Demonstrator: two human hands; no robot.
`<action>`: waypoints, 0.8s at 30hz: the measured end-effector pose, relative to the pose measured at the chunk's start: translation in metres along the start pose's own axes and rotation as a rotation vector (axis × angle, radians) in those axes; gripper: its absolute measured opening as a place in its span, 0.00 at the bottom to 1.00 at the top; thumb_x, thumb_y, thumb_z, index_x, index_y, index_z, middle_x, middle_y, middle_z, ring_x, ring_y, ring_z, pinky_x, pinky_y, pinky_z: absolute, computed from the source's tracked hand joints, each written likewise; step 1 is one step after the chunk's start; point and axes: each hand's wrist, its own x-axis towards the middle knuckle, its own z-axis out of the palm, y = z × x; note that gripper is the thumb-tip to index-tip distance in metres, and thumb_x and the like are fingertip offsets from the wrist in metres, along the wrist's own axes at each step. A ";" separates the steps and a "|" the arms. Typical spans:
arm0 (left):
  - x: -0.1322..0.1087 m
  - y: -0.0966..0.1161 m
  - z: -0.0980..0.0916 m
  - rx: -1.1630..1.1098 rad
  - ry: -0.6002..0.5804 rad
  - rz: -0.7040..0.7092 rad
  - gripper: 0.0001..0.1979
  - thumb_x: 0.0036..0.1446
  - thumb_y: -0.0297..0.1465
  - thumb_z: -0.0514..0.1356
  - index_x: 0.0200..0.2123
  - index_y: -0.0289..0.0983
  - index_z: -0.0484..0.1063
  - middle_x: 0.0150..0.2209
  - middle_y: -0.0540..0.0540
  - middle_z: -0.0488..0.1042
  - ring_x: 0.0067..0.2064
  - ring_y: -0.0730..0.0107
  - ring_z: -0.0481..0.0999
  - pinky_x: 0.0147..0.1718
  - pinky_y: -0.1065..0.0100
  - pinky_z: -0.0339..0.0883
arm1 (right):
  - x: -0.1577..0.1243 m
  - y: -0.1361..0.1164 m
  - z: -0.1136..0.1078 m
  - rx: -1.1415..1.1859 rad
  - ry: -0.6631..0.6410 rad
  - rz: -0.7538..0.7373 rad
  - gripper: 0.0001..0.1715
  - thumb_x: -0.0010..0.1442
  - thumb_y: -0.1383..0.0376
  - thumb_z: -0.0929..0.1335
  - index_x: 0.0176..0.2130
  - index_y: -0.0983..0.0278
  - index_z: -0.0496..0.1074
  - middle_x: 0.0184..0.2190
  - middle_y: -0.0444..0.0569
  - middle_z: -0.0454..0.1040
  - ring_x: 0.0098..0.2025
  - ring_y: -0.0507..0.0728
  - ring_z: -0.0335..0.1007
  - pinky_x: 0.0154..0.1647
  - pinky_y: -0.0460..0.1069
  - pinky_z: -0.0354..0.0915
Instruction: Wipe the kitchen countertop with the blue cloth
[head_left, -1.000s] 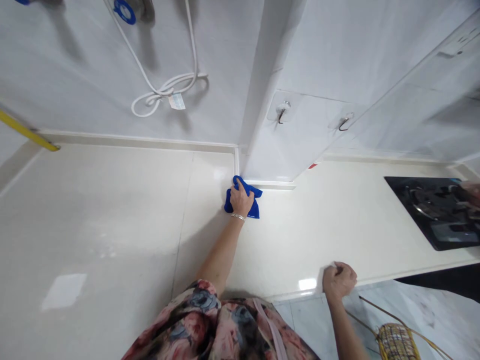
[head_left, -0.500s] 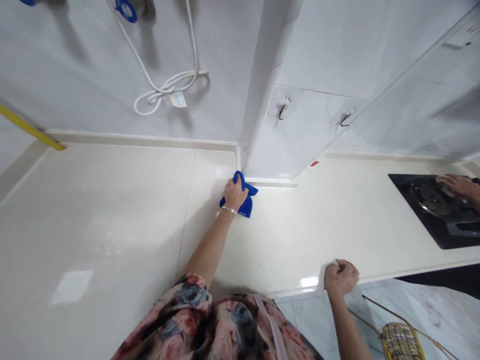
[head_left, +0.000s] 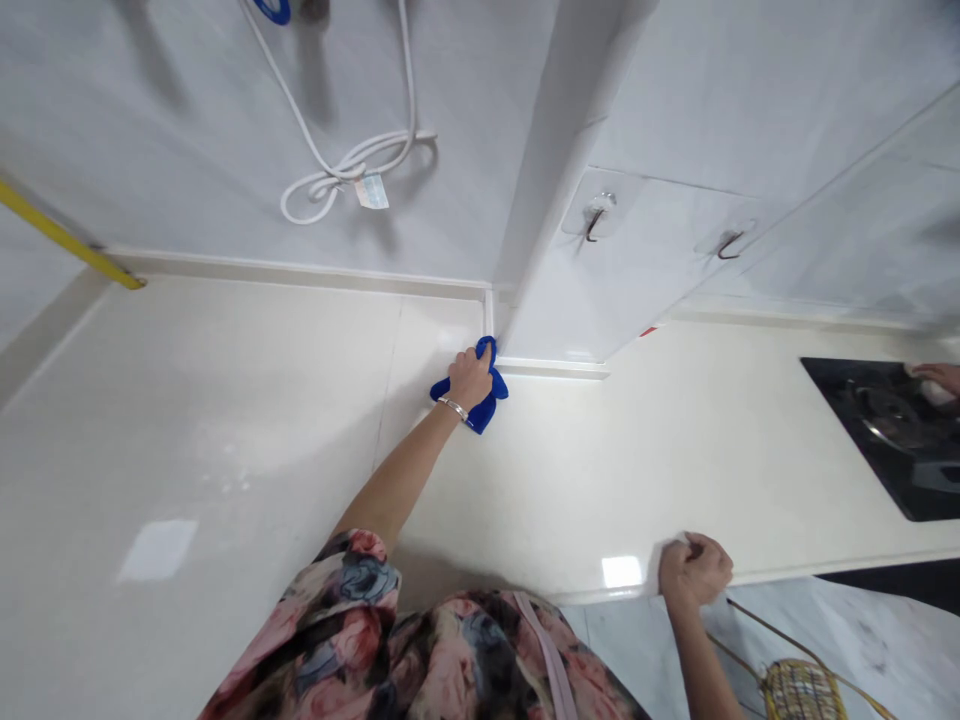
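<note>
My left hand (head_left: pixel 469 378) presses a blue cloth (head_left: pixel 486 410) onto the white countertop (head_left: pixel 540 470), right by the foot of a wall pillar (head_left: pixel 600 280). Its fingers are closed over the cloth, with a finger pushed against the base strip at the corner. A silver bracelet (head_left: pixel 453 407) circles that wrist. My right hand (head_left: pixel 694 572) is curled into a loose fist on the front edge of the counter, with nothing seen in it.
Another person's hand (head_left: pixel 939 376) holds a pale cloth over a black gas hob (head_left: pixel 892 430) on the right. A tied white cord (head_left: pixel 330 180) hangs on the wall; two hooks (head_left: pixel 595 222) are on the pillar. A yellow pipe (head_left: pixel 71 240) runs at left. A woven bag (head_left: pixel 802 690) hangs below.
My left hand and the blue cloth have shifted slightly left along the pillar's corner. The view has turned a little left. The other person's hand has moved right across the hob.
</note>
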 end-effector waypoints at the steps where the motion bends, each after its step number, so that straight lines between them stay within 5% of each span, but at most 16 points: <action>1: 0.003 -0.007 -0.002 -0.026 -0.033 0.023 0.36 0.66 0.30 0.51 0.77 0.40 0.52 0.63 0.31 0.66 0.62 0.44 0.68 0.59 0.49 0.68 | 0.001 -0.001 -0.001 0.000 0.014 -0.005 0.10 0.49 0.64 0.64 0.34 0.61 0.70 0.37 0.56 0.72 0.42 0.65 0.66 0.48 0.60 0.64; 6: 0.024 -0.032 -0.010 -0.134 -0.179 0.152 0.38 0.66 0.31 0.51 0.78 0.43 0.48 0.64 0.35 0.67 0.63 0.49 0.70 0.64 0.54 0.66 | 0.002 -0.005 -0.004 0.006 0.026 -0.042 0.09 0.49 0.64 0.63 0.33 0.61 0.70 0.36 0.56 0.73 0.42 0.65 0.67 0.49 0.60 0.64; 16: 0.047 -0.026 -0.021 0.004 -0.206 0.117 0.40 0.65 0.28 0.50 0.78 0.45 0.44 0.63 0.33 0.65 0.62 0.44 0.68 0.60 0.48 0.67 | 0.001 0.002 -0.006 -0.041 0.004 -0.065 0.09 0.49 0.65 0.64 0.34 0.61 0.70 0.38 0.57 0.75 0.43 0.65 0.68 0.49 0.59 0.65; 24: 0.084 -0.013 -0.021 0.081 -0.023 -0.001 0.38 0.65 0.24 0.45 0.78 0.44 0.48 0.60 0.30 0.63 0.59 0.43 0.64 0.56 0.46 0.64 | 0.002 0.000 -0.009 -0.038 -0.005 -0.083 0.09 0.48 0.65 0.64 0.33 0.61 0.68 0.37 0.57 0.74 0.43 0.66 0.71 0.50 0.60 0.66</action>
